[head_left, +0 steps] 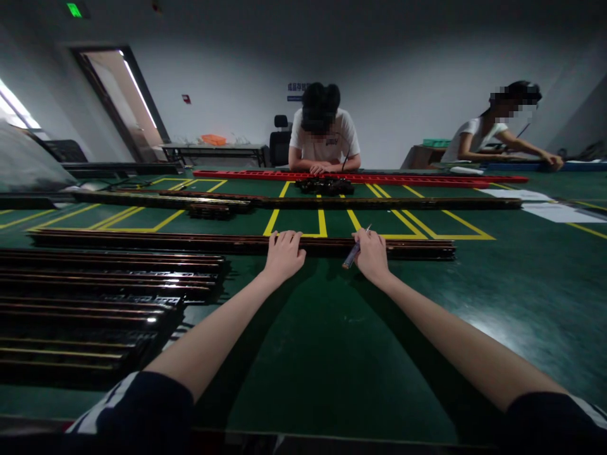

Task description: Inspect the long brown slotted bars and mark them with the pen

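Observation:
A long stack of dark, glossy strips with coppery edges [199,242] lies crosswise on the green table in front of me. My left hand [284,258] grips this stack near its middle, fingers curled over the far side and thumb at the near side. My right hand [372,256] is closed around a slim, purplish-grey tool [351,255] with a thin pointed tip showing beyond the fingers; its exact kind cannot be made out. That same hand rests against the stack, right of my left hand.
More dark strips [95,313] lie in rows at left. Beyond are another long dark strip [403,203], a black pile [325,185], red rails [379,177] and white paper [564,212]. Yellow tape marks the green table [294,379]. Two people sit across from me.

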Action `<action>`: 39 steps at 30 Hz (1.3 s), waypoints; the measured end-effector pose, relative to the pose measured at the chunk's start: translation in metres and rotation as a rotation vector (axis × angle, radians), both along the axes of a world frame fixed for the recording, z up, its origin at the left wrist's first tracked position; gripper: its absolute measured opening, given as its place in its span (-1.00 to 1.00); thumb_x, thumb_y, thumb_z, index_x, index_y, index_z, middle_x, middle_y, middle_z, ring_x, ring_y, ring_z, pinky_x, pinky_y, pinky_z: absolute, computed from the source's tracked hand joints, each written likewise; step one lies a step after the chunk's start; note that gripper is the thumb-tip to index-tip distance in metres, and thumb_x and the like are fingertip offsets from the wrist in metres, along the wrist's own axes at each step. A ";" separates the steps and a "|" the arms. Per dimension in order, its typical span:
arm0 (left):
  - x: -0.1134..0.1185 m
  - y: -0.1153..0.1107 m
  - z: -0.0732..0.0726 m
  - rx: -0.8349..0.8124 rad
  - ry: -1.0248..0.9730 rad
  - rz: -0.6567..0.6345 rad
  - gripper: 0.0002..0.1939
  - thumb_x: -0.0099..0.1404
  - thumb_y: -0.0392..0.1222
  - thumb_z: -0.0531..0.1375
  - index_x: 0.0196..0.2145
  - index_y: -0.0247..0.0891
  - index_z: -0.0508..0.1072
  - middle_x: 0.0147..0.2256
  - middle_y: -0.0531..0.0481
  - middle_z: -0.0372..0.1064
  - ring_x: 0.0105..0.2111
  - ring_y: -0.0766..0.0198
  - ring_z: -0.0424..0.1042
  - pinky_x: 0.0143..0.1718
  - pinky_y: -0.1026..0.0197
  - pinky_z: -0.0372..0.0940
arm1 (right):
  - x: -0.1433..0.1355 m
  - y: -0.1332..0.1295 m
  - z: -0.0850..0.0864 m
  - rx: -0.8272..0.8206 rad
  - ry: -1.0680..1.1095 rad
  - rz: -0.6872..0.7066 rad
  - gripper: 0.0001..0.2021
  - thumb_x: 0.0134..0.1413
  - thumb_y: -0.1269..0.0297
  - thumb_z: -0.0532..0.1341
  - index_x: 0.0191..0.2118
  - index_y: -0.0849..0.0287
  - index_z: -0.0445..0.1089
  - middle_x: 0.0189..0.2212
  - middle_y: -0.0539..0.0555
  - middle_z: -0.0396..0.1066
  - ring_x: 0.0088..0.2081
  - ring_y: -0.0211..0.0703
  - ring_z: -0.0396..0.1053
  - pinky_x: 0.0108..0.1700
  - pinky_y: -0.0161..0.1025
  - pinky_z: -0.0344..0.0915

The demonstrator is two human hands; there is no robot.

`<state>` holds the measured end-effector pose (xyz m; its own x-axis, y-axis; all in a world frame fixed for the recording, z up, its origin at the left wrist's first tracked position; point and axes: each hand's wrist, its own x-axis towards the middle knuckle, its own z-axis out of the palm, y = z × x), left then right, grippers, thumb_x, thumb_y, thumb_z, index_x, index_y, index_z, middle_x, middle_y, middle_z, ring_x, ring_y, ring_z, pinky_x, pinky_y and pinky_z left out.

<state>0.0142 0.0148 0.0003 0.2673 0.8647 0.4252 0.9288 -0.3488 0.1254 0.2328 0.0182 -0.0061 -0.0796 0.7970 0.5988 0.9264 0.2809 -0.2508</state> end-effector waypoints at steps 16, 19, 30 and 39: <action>0.000 -0.001 0.001 -0.017 0.002 -0.013 -0.53 0.32 -0.16 -0.05 0.12 -0.35 0.30 0.07 -0.22 0.33 0.13 0.03 0.24 0.26 -0.13 -0.06 | 0.004 0.001 -0.002 -0.039 0.041 0.146 -0.80 -0.09 0.54 0.07 -0.41 0.08 0.09 -0.18 0.17 0.46 -0.12 0.11 0.35 0.02 0.13 0.14; 0.001 0.000 0.001 -0.012 0.009 -0.033 -0.52 0.32 -0.12 -0.04 0.13 -0.35 0.29 0.08 -0.21 0.33 0.13 0.05 0.24 0.27 -0.11 -0.07 | 0.004 0.002 -0.002 -0.035 0.050 0.112 -0.75 -0.16 0.62 0.04 -0.41 0.08 0.08 -0.19 0.16 0.47 -0.12 0.10 0.37 0.05 0.10 0.13; 0.001 0.000 0.002 -0.037 0.014 -0.063 -0.49 0.34 -0.08 -0.05 0.16 -0.38 0.26 0.10 -0.22 0.32 0.15 0.06 0.23 0.28 -0.10 -0.07 | 0.008 0.000 -0.001 -0.020 0.039 0.156 -0.80 -0.09 0.45 0.15 -0.40 0.08 0.09 -0.19 0.19 0.46 -0.09 0.12 0.37 0.09 0.13 0.11; 0.002 -0.001 0.003 -0.032 -0.017 -0.089 -0.53 0.33 -0.12 -0.02 0.16 -0.28 0.25 0.12 -0.19 0.29 0.16 0.06 0.22 0.26 -0.14 -0.02 | 0.012 0.005 -0.005 0.019 0.130 0.097 -0.77 -0.18 0.53 0.08 -0.38 0.06 0.10 -0.21 0.14 0.48 -0.09 0.16 0.38 0.03 0.17 0.15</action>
<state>0.0160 0.0138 0.0030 0.3363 0.8515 0.4024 0.8921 -0.4249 0.1535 0.2445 0.0233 -0.0114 -0.0766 0.7778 0.6238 0.8545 0.3736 -0.3608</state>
